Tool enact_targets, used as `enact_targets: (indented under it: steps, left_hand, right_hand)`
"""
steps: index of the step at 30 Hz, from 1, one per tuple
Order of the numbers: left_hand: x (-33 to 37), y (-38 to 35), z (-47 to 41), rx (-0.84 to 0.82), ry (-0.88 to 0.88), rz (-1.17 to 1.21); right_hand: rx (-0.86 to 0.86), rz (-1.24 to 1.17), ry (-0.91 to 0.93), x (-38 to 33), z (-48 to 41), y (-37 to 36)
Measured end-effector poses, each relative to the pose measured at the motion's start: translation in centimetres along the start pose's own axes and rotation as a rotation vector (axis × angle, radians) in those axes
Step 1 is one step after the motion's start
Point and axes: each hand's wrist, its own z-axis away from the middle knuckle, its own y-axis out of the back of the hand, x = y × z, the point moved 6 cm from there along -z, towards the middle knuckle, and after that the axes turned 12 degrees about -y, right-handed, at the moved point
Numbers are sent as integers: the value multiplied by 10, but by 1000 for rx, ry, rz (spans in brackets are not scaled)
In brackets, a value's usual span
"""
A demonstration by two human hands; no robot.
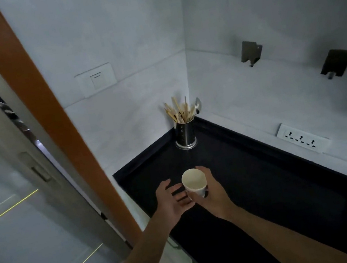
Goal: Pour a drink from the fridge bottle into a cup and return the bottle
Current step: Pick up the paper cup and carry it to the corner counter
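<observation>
Firstly, walls (127, 35): pale grey, meeting in a corner behind the surface.
Door (11, 229): frosted glass with a grey frame at far left, beside an orange-brown wooden post (30, 98).
Surface (258, 186): black, running from the corner towards the lower right.
Hands: the right hand (214, 196) is wrapped round the cup's side. The left hand (172, 201) is relaxed with its fingers spread, just beside the cup; whether it touches is unclear.
Utensil holder (185, 134): steel, upright in the corner, holding wooden sticks and a spoon.
Cup (194, 181): white paper, mouth up, pale inside, held over the surface near its left end.
Socket strip (301, 139): white, low on the right wall.
Switch (96, 80): white, on the left wall.
Hooks (250, 51): two dark ones, high on the right wall.
</observation>
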Motion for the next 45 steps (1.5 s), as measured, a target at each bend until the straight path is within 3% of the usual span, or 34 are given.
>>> enact_targets:
  steps: [14, 26, 45]
  left_hand:
    - [-74, -60, -46, -190, 206, -271]
    - [-116, -59, -87, -353, 430, -400]
    - [-122, -62, -115, -562, 594, -531]
  right_hand:
    - [345, 36, -224, 88, 24, 56]
    - [743, 68, -395, 121, 57, 51]
    - [829, 54, -623, 130, 54, 27]
